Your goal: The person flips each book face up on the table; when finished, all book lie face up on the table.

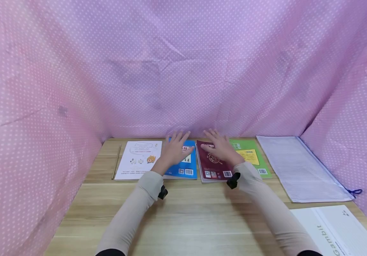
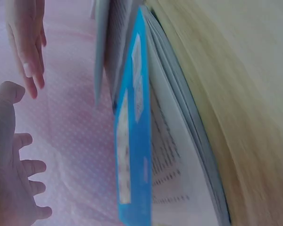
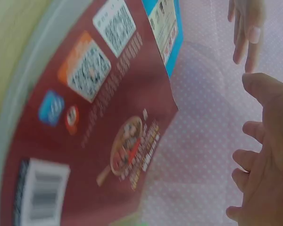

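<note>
While the left hand (image 1: 174,152) hovers over a blue paperback book (image 1: 186,164) with white panels, the right hand (image 1: 222,147) hovers over a maroon paperback book (image 1: 214,167) with a round food picture. Both hands have their fingers spread and fairly straight, gripping nothing, and the wrist views show a gap between them and the covers. Both books lie near the far edge of the pale wood-grain table (image 1: 183,217), between a white book (image 1: 138,161) with a cartoon bear and a lime-green book (image 1: 261,158) with a yellow panel.
</note>
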Tool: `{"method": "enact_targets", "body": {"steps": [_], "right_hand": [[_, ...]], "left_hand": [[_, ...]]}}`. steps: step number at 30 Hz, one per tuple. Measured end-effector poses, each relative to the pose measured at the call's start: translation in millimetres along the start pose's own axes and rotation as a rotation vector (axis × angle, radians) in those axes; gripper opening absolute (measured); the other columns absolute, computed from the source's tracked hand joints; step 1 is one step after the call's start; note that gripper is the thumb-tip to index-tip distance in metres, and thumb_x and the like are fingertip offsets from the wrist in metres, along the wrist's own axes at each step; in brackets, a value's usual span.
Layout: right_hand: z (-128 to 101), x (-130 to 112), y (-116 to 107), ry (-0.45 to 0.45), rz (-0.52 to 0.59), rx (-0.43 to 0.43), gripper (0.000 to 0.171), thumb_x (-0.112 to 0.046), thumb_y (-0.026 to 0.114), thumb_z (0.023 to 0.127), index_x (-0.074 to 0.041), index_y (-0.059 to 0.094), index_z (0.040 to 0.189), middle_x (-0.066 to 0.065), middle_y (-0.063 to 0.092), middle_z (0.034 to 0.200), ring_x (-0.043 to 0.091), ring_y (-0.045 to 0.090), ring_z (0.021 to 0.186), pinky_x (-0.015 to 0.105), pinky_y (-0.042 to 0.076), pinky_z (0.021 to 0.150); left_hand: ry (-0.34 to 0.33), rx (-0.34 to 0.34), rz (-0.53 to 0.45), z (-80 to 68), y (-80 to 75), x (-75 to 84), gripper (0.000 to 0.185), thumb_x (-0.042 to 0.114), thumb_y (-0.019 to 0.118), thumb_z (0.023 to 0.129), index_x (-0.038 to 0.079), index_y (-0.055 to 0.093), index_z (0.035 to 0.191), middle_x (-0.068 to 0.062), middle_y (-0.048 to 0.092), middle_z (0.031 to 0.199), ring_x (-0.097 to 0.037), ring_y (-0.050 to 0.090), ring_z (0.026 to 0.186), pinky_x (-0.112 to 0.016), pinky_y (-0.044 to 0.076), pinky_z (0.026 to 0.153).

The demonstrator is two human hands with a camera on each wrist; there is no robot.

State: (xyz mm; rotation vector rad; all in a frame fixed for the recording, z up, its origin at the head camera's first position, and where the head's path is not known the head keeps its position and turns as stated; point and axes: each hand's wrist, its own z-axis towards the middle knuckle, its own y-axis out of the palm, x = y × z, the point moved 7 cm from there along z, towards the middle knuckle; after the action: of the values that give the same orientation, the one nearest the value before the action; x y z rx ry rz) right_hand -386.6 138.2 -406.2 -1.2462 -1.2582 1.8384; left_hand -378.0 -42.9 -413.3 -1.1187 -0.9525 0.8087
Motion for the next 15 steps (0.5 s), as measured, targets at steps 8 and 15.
{"method": "enact_targets", "body": {"steps": [8,15], "right_hand": [[-7,18,-26,-0.015,0.0,-0.023,0.074,-0.05,0.053,0.102,-0.015,0.026,0.162,0.021,0.024,0.167,0.046,0.019,0.154,0.075,0.006,0.119],[-15,34,-52,-0.017,0.021,-0.03,0.075,-0.047,0.054,0.103,-0.013,0.024,0.162,0.024,0.021,0.167,0.047,0.018,0.154,0.073,0.009,0.12]], "left_hand": [[0.074,-0.009,-0.086,0.1,-4.0,30.7,0.076,0.06,0.043,0.103,0.022,0.02,0.164,-0.015,0.022,0.169,-0.04,0.014,0.157,-0.062,0.013,0.126],[0.115,-0.003,-0.153,0.5,-4.6,57.4,0.076,0.057,0.048,0.102,0.022,0.021,0.164,-0.014,0.027,0.168,-0.037,0.016,0.157,-0.059,0.014,0.127]]}}
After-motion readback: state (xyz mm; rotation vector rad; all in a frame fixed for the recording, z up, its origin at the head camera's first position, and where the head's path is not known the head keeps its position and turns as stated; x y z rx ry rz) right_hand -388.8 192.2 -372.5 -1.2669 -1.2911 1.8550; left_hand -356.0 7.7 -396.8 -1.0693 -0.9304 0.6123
